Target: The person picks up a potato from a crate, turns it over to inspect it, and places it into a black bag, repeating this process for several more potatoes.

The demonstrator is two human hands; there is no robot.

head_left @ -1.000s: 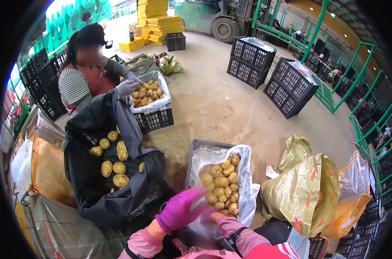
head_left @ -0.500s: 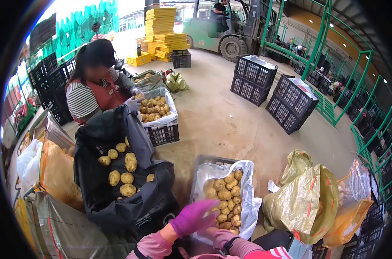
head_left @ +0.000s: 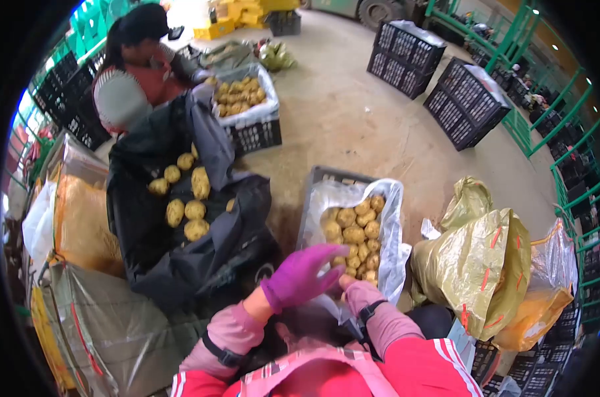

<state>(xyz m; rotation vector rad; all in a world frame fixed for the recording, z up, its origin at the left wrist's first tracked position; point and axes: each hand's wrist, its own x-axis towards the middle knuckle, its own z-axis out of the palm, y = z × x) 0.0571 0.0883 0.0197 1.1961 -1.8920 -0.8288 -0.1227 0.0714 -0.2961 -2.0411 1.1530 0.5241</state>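
Observation:
My left hand (head_left: 305, 274), in a magenta knit glove, hovers over the near left edge of a lined crate of potatoes. Its fingers are apart and nothing shows between them. Just right of it, my right hand (head_left: 345, 282) is low at the crate's near side, mostly hidden, so its fingers cannot be made out. The potatoes (head_left: 354, 234) lie heaped on a white plastic liner (head_left: 394, 245) inside the dark crate (head_left: 311, 182). To the left, several larger potatoes (head_left: 195, 210) rest in a black cloth-lined container (head_left: 138, 245).
A co-worker (head_left: 138, 73) sits beside another lined potato crate (head_left: 268, 130) at the upper left. Gold woven sacks (head_left: 469, 264) stand at the right, an orange mesh bag (head_left: 85, 218) at the left. Stacked black crates (head_left: 464, 106) stand farther back on the floor.
The view has tipped down, so the scene sits higher and more of my arms shows. My left hand has shifted slightly toward me relative to the crate and remains open.

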